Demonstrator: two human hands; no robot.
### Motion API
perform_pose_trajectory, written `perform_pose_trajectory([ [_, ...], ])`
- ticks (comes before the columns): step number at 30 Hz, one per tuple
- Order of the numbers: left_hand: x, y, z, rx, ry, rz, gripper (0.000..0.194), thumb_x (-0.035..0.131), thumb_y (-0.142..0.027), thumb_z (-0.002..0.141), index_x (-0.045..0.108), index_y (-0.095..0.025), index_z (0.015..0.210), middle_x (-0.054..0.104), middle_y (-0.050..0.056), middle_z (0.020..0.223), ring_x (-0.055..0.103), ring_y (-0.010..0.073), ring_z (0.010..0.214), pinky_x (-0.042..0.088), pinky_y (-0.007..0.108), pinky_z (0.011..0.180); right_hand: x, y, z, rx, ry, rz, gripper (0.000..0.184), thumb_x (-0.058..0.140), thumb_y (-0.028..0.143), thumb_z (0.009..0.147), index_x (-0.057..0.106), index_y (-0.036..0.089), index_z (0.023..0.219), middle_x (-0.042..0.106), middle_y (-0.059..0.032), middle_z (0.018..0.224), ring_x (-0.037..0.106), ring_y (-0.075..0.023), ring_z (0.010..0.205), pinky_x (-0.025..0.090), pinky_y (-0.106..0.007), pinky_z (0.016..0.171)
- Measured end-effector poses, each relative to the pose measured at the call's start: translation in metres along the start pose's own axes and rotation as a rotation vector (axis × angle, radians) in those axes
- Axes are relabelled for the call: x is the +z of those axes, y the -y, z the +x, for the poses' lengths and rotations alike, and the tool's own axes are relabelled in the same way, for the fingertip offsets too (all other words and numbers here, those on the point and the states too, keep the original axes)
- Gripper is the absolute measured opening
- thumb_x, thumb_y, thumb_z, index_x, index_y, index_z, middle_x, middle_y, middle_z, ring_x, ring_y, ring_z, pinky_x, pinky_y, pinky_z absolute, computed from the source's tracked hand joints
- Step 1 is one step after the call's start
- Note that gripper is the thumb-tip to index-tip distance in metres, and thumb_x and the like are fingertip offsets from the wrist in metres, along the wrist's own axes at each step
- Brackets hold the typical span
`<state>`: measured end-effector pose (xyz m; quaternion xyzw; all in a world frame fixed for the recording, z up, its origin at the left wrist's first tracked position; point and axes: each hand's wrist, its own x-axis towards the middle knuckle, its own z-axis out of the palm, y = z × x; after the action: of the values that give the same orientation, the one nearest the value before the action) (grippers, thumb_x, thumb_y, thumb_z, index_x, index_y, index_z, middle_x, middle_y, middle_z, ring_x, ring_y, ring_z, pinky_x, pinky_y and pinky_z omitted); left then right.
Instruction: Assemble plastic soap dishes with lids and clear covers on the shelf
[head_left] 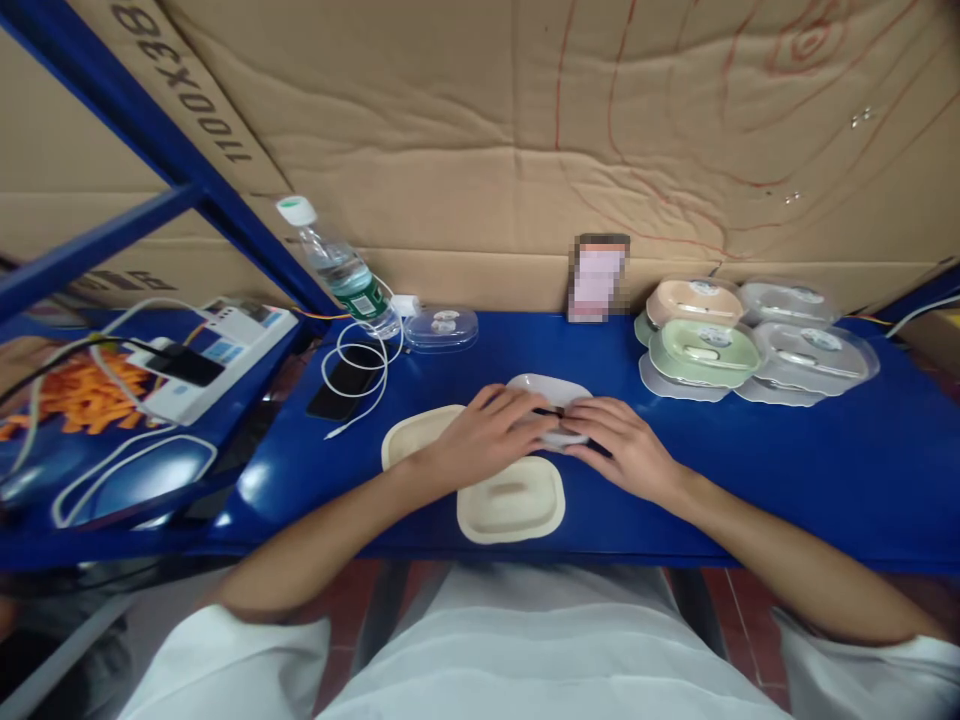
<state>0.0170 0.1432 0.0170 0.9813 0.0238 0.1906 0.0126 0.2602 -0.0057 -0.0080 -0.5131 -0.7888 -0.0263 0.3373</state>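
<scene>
Both my hands meet over a clear plastic lid (550, 390) lying on the blue table (787, 470). My left hand (491, 432) lies on its left side with fingers curled over the rim. My right hand (619, 445) presses on its right side, fingertips pinched at a small dark part between the hands. A cream rectangular container (512, 500) sits just in front of the hands. Another cream piece (412, 432) lies partly under my left wrist.
Stacked lunch boxes, green (705, 352), peach (694, 300) and clear (814, 358), stand at the back right. A water bottle (341, 268), a clear lid (442, 327), a phone (343, 390) with white cable and a power strip (217, 350) are at the left. Cardboard wall behind.
</scene>
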Motion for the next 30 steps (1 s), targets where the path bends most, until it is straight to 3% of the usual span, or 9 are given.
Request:
perform_pose_trajectory([
  [3, 0.004, 0.015, -0.008, -0.240, 0.024, -0.268, 0.088, 0.079, -0.055, 0.096, 0.037, -0.026, 0.168, 0.046, 0.020, 0.168, 0.047, 0.0379, 0.155, 0.044, 0.055, 0.124, 0.005, -0.004, -0.001, 0.022, -0.068, 0.133, 0.033, 0.073, 0.029, 0.103, 0.072, 0.024, 0.135, 0.080, -0.0093, 0.127, 0.073, -0.0269, 0.128, 0.060, -0.050, 0.114],
  [6, 0.002, 0.023, -0.011, -0.351, 0.079, -0.519, 0.104, 0.083, -0.060, 0.091, 0.024, -0.033, 0.173, 0.043, 0.015, 0.171, 0.048, 0.0338, 0.155, 0.043, 0.051, 0.128, 0.006, -0.003, -0.001, 0.040, -0.116, 0.201, 0.035, 0.076, 0.027, 0.101, 0.074, 0.024, 0.135, 0.081, -0.0091, 0.125, 0.074, -0.0267, 0.126, 0.061, -0.050, 0.113],
  [9, -0.009, 0.025, -0.009, -0.361, 0.090, -0.579, 0.104, 0.085, -0.061, 0.088, 0.028, -0.033, 0.171, 0.043, 0.014, 0.171, 0.048, 0.0334, 0.156, 0.042, 0.050, 0.130, 0.001, -0.001, 0.001, 0.057, -0.169, 0.218, 0.035, 0.078, 0.023, 0.098, 0.075, 0.024, 0.133, 0.082, -0.0091, 0.123, 0.075, -0.0263, 0.124, 0.063, -0.048, 0.111],
  [12, -0.031, 0.037, -0.013, -0.397, 0.041, -0.488, 0.099, 0.082, -0.063, 0.090, 0.033, -0.031, 0.170, 0.047, 0.013, 0.169, 0.049, 0.0329, 0.155, 0.042, 0.049, 0.130, -0.006, 0.001, 0.001, 0.026, -0.212, 0.185, 0.040, 0.080, 0.021, 0.097, 0.074, 0.024, 0.136, 0.081, -0.0098, 0.125, 0.075, -0.0274, 0.124, 0.060, -0.052, 0.115],
  [17, -0.062, 0.088, -0.049, -0.411, -0.074, -0.307, 0.054, 0.072, -0.062, 0.098, 0.068, -0.026, 0.138, 0.056, 0.013, 0.158, 0.055, 0.0311, 0.148, 0.043, 0.051, 0.128, -0.003, 0.000, -0.001, 0.017, -0.173, 0.124, 0.039, 0.076, 0.024, 0.100, 0.072, 0.025, 0.138, 0.080, -0.0104, 0.126, 0.075, -0.0287, 0.124, 0.058, -0.057, 0.117],
  [22, -0.063, 0.116, -0.090, -0.563, 0.125, -0.336, 0.060, 0.071, -0.077, 0.091, 0.076, -0.024, 0.118, 0.060, 0.012, 0.145, 0.062, 0.0315, 0.135, 0.052, 0.051, 0.119, 0.010, -0.006, -0.003, 0.038, -0.055, 0.110, 0.028, 0.070, 0.027, 0.104, 0.074, 0.023, 0.132, 0.079, -0.0103, 0.126, 0.074, -0.0271, 0.126, 0.054, -0.059, 0.122],
  [27, -0.073, 0.101, -0.092, -0.577, 0.308, -0.419, 0.054, 0.074, -0.070, 0.091, 0.074, -0.026, 0.122, 0.060, 0.008, 0.140, 0.064, 0.0260, 0.127, 0.054, 0.041, 0.113, 0.012, -0.007, -0.006, -0.008, 0.081, 0.090, 0.027, 0.066, 0.027, 0.106, 0.072, 0.023, 0.132, 0.075, -0.0107, 0.136, 0.067, -0.0263, 0.137, 0.046, -0.062, 0.127],
  [30, -0.075, 0.087, -0.084, -0.545, 0.355, -0.449, 0.050, 0.079, -0.065, 0.090, 0.074, -0.027, 0.122, 0.058, 0.007, 0.139, 0.066, 0.0246, 0.125, 0.056, 0.037, 0.109, 0.009, 0.002, -0.008, -0.064, 0.173, 0.058, 0.039, 0.066, 0.033, 0.107, 0.066, 0.023, 0.144, 0.069, -0.0129, 0.149, 0.058, -0.0284, 0.148, 0.036, -0.066, 0.131],
])
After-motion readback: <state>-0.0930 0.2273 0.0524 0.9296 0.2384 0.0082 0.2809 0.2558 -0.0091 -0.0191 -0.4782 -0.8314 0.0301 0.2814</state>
